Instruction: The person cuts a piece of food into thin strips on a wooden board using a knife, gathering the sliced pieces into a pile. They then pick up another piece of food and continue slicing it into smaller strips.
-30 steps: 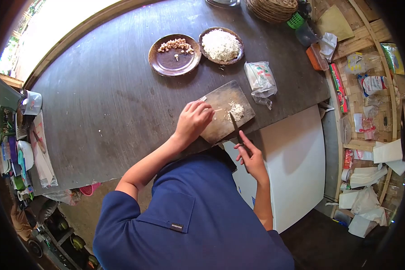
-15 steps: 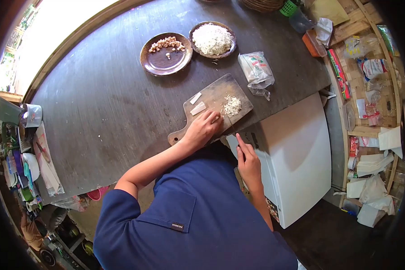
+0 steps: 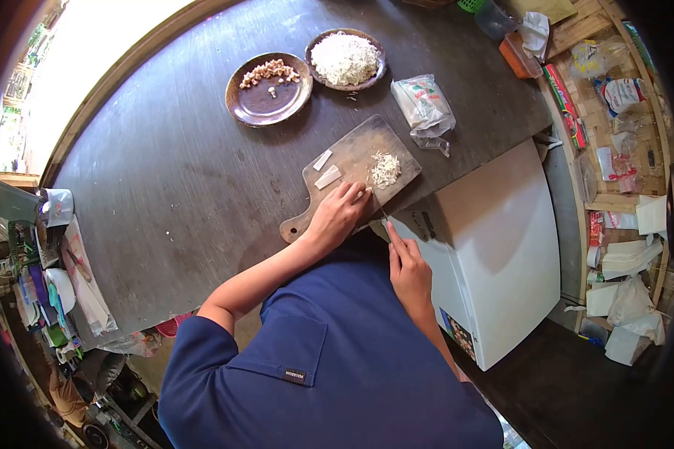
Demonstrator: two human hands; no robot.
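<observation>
A wooden cutting board [image 3: 341, 153] with a holed handle lies near the table's front edge. My left hand [image 3: 339, 215] is on it, fingers bent and pressed together over a small white piece of food, mostly hidden under the fingertips. My right hand [image 3: 410, 271] grips a knife [image 3: 380, 206], its forefinger stretched along the top. The thin blade reaches the board beside my left fingertips. Beyond the blade is a little heap of thin white strips [image 3: 386, 170]. Two flat white slices, a larger slice [image 3: 328, 177] and a smaller slice [image 3: 322, 159], lie left of the heap.
Behind the board stand a brown plate [image 3: 266, 112] with light brown chunks and another plate [image 3: 312, 66] heaped with white shreds [image 3: 344, 58]. A plastic-wrapped packet [image 3: 423, 105] sits to the right. A white refrigerator-like cabinet [image 3: 502, 254] adjoins the table's right edge.
My right hand and the knife have shifted slightly up and left, bringing the blade closer to my left fingertips. The left hand stays in place; the whole view has tilted a little.
</observation>
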